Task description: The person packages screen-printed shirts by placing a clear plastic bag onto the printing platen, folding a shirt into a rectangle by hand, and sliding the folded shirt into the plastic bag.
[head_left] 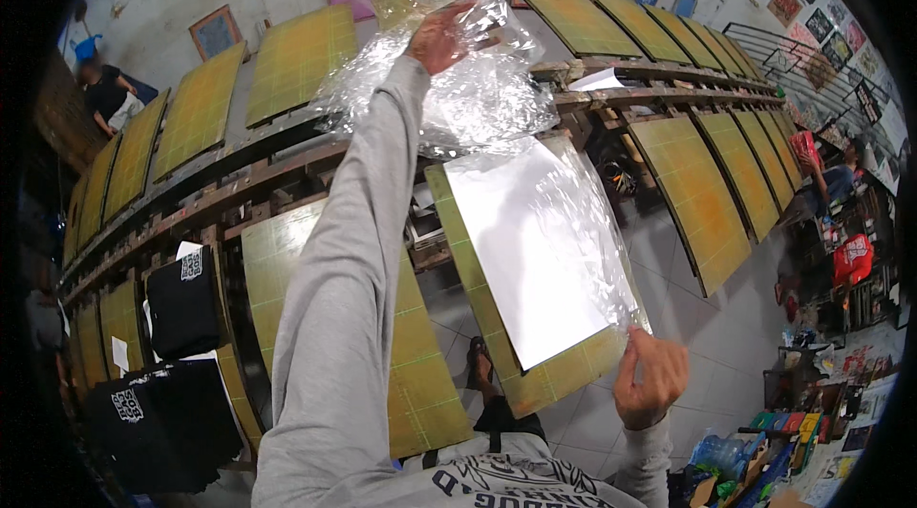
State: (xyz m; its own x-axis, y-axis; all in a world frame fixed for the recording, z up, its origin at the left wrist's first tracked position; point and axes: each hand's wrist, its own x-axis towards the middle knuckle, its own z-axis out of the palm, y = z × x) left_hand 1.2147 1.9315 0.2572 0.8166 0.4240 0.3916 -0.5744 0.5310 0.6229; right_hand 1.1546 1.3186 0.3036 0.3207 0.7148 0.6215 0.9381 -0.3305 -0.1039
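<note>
A white sheet of paper [511, 250] lies on a yellow-green slanted board [559, 379] in front of me. Clear plastic sheeting [458, 107] covers the paper's right side and rises into a crumpled, shiny heap beyond the board's far end. Stretched far forward, my left hand [441, 36] is among the folds of that heap, its fingers extended and apart, slightly blurred. Near the board's right corner my right hand [651, 376] pinches the edge of the plastic between thumb and fingers.
Rows of similar boards [301, 59] line wooden rails on both sides. Black printed shirts [186, 303] lie at left. One person [110, 97] is at far left, another [831, 174] at far right. Boxes and a clear bottle [716, 451] stand lower right.
</note>
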